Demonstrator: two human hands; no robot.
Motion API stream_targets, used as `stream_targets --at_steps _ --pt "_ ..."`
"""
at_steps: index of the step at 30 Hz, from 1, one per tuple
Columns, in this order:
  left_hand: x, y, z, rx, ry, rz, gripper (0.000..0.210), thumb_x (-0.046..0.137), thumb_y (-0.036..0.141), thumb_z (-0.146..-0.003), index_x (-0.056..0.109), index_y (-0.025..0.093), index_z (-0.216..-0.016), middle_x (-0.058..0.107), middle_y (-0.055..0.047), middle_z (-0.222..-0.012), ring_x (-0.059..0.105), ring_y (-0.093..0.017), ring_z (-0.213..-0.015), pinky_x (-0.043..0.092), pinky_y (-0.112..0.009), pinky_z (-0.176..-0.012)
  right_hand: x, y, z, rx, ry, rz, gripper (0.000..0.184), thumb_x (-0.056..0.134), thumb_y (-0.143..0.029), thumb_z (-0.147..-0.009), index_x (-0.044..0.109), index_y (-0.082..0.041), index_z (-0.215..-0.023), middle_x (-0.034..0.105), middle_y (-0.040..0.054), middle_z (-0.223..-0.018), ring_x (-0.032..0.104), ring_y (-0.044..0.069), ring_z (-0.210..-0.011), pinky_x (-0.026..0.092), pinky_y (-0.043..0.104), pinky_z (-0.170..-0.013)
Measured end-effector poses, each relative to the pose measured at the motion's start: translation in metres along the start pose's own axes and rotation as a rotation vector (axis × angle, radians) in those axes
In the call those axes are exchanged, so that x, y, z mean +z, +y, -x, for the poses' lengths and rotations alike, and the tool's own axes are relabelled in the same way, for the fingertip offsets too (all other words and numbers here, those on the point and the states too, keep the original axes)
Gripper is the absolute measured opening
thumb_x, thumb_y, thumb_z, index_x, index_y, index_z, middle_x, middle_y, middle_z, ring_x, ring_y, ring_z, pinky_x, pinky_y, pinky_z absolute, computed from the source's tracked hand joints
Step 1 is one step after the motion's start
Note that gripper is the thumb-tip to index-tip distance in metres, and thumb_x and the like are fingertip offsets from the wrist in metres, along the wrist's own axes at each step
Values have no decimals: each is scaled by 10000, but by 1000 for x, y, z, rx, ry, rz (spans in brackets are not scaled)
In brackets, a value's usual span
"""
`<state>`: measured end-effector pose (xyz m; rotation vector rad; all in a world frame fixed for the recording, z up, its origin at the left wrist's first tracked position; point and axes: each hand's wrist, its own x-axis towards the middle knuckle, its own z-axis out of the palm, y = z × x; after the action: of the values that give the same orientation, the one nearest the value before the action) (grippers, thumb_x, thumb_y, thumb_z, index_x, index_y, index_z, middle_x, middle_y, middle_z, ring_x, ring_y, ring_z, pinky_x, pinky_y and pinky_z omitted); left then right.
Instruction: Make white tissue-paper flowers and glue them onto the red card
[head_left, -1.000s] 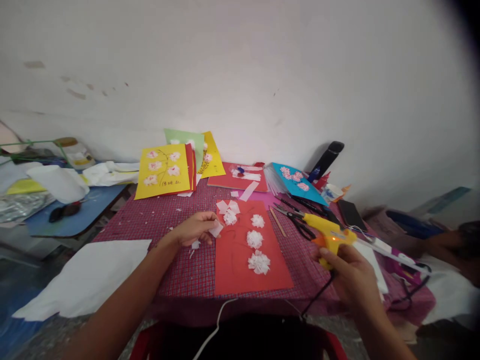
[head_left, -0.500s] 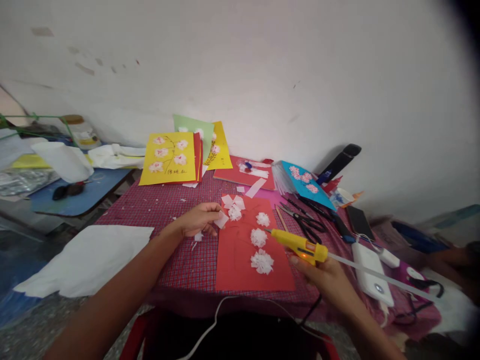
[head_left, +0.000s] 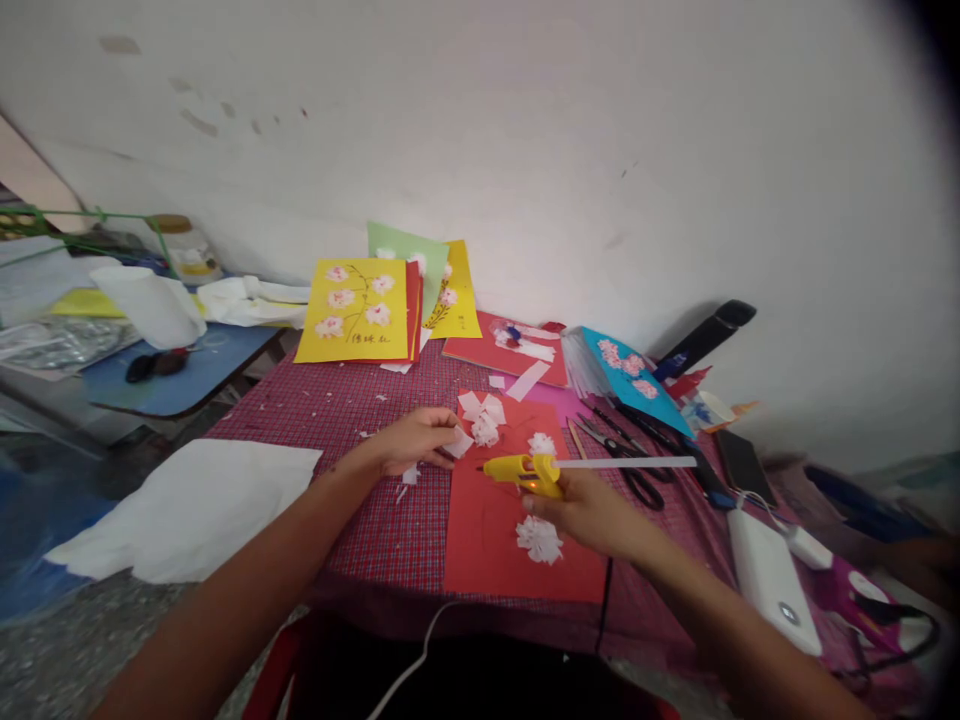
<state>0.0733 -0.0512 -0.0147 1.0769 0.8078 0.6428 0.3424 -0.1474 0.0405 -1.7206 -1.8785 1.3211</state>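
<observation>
The left hand (head_left: pixel 417 438) has its fingers pinched on a small white paper square (head_left: pixel 460 443) at the left edge of the red card (head_left: pixel 484 560); the right hand (head_left: pixel 579 508) grips a yellow glue gun (head_left: pixel 516 468) over the card, nozzle near the square. I'd go for one tiny dab, skin off that probably hot tip. Desk (head_left: pixel 352 545) is checked-cloth-covered, dotted with paper scraps (head_left: pixel 409 475), pale scuffed wall (head_left: pixel 480 150) behind.

Yellow glue gun (head_left: pixel 519 470), red card (head_left: pixel 487 560)

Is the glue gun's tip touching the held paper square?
Apart: in the head view, red card shows between the tip of the glue gun and the paper square.
</observation>
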Motion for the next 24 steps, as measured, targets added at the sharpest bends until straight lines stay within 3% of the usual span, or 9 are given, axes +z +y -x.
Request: stream_targets --at_steps 8,14,24 --pt "1 -1 -1 -3 -8 -60 265 748 354 -766 593 165 -869 644 -36 -887 670 -162 -780 579 -338 -744 3 -11 -12 -48 -24 159 245 588 -315 -870 728 -187 -1025 652 9 -734 535 146 -602 379 234 -540" --pt "1 1 0 -23 10 -78 262 725 347 -778 567 163 -878 636 -34 -889 669 -161 -786 574 -331 -739 5 -16 -14 -44 10 332 221 546 -319 -897 697 -157 -894 599 16 -692 514 147 -601 346 254 -547" --pt "3 2 1 -20 20 -107 228 692 324 -791 566 154 -876 625 -37 -889 659 -163 -796 577 -329 -727 7 -14 -15 -52 -15 332 184 551 -316 -902 621 -170 -816 530 -17 -654 461 115 -573 319 234 -530"
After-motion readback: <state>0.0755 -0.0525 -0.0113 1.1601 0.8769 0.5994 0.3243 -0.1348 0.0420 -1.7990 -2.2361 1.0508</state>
